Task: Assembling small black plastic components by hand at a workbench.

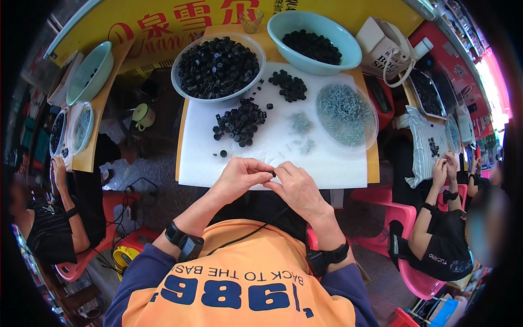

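Observation:
My left hand point(241, 177) and my right hand point(297, 188) meet at the front edge of the white-covered table. Their fingertips pinch a small black part point(273, 174), mostly hidden between them. Beyond my left hand lies a loose pile of small black round caps point(239, 124), with one stray cap point(223, 153) nearer me. Farther back is a group of black knob-like pieces point(289, 86). Small heaps of tiny pale translucent pieces point(300, 123) sit beyond my right hand. More such pieces fill a shallow clear round tray point(376, 128) at the right.
A white bowl point(175, 82) heaped with black caps and a mint-green basin point(275, 32) holding black pieces stand at the back. A beige bag point(376, 46) is at the back right. People work at side tables, by a pink chair point(403, 218) and a mint bowl point(92, 71).

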A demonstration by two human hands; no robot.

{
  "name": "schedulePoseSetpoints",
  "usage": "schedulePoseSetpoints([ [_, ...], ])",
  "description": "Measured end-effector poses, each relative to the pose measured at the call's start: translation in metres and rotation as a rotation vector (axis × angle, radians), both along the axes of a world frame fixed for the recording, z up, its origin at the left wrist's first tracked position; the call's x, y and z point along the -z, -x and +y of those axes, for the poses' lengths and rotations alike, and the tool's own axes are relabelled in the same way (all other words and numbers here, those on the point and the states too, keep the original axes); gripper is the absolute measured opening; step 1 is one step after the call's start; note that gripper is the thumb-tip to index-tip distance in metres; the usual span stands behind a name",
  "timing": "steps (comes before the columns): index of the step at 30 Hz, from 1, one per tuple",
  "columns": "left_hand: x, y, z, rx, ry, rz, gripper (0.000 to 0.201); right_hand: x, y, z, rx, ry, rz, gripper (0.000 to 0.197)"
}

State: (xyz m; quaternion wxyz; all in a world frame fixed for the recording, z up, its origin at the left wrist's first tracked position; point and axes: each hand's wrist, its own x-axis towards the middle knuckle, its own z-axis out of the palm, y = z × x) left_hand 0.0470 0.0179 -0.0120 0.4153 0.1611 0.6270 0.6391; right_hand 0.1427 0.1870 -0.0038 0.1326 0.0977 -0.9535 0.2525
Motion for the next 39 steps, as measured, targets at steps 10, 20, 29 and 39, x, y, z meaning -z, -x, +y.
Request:
schedulePoseSetpoints([
  [10,0.002,0.006,0.004,0.023,-0.012,0.002,0.022,0.007,0.005,0.000,0.029,-0.213,0.110,0.032],
  [20,0.018,0.006,0.003,-0.071,-0.046,-0.197,0.020,0.017,0.010,0.000,0.004,-0.270,0.179,0.025],
  [29,0.018,0.006,0.008,-0.056,-0.007,-0.070,0.019,0.026,0.013,0.012,-0.109,-0.200,0.233,0.023],
  [39,0.019,0.005,0.021,0.008,0.225,0.455,0.015,0.046,0.006,-0.003,0.133,-0.070,0.172,0.019],
])
